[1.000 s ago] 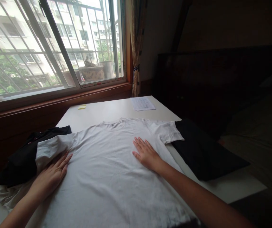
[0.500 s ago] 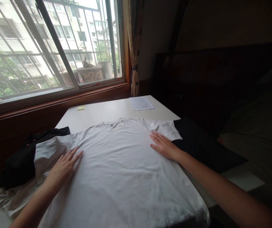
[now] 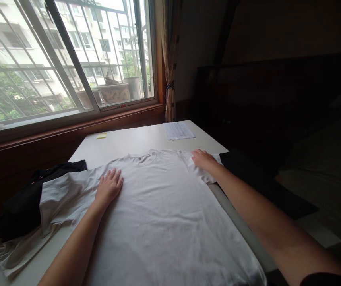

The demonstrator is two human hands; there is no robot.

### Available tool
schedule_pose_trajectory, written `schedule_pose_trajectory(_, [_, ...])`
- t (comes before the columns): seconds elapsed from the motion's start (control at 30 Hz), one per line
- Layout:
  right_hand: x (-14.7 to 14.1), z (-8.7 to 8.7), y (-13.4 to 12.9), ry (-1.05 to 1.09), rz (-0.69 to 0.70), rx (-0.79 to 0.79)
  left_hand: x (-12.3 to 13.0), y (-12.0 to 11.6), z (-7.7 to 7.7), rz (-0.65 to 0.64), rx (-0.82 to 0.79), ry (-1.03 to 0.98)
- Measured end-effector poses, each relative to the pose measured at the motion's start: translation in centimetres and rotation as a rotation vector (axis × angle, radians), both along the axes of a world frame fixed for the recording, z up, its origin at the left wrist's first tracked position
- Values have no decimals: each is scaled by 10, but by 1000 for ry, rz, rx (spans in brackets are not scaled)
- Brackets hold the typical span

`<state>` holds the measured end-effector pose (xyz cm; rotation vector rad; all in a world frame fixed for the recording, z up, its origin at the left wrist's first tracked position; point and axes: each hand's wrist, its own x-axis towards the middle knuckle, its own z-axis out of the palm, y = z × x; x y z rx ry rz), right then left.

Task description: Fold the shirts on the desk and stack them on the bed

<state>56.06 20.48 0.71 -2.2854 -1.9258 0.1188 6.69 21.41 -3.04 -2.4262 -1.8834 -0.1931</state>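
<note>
A white T-shirt [image 3: 158, 206] lies spread on the white table, its collar toward the far side and its hem toward me. My left hand [image 3: 109, 186] rests flat on the shirt's upper left part, fingers a little apart, holding nothing. At the upper right, by the sleeve, my right hand [image 3: 204, 159] touches the shirt with its fingers bent down onto the cloth. Whether cloth is pinched under those fingertips is hidden.
Black clothing [image 3: 21, 210] and a beige garment [image 3: 18, 250] lie at the left edge. Dark cloth [image 3: 256, 182] lies on the right. Papers [image 3: 179, 130] and a yellow note [image 3: 101, 136] sit on the far table [image 3: 128, 137], below a barred window.
My left hand has moved right and away from me over the shirt. My right hand has shifted up toward the shoulder, its fingers now bent. The right sleeve has drawn in and bunched.
</note>
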Motion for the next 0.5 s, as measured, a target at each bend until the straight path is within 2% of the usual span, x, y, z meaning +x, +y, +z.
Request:
schedule_pose_trajectory(0.1, [40, 9, 6, -13, -227, -28, -5, 1, -2, 25, -27, 10])
schedule_pose_trajectory(0.2, [67, 10, 9, -11, -372, -63, -6, 1, -3, 37, -28, 17])
schedule_pose_trajectory(0.37, [77, 4, 27, 6, -477, -116, -4, 0, -4, 44, -20, 28])
schedule_pose_trajectory(0.5, [83, 4, 43, 60, -484, -207, -3, -1, -3, 47, -11, 38])
